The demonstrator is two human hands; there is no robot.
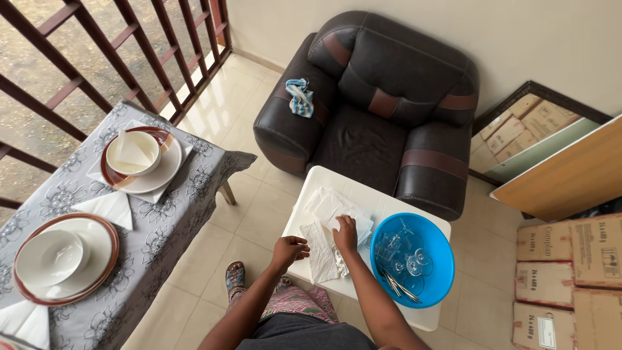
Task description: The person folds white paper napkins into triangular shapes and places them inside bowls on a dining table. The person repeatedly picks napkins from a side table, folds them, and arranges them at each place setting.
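Observation:
My right hand [346, 233] rests flat on a stack of white napkins [330, 209] lying on a small white table [389, 199]. My left hand [289, 249] is curled at the table's left edge, touching a crumpled white napkin [322, 249]. Whether it grips the napkin is unclear. A blue plastic bowl [442, 259] sits just right of my right hand, with clear stemmed glasses [402, 253] and metal cutlery [398, 286] inside.
At left stands a table with a grey flowered cloth [165, 227], set with plates, white bowls [133, 153] and folded napkins. A dark leather armchair [382, 104] with a blue-white cloth [300, 97] faces me. Cardboard boxes [570, 272] are stacked right. A wooden railing [116, 58] runs behind.

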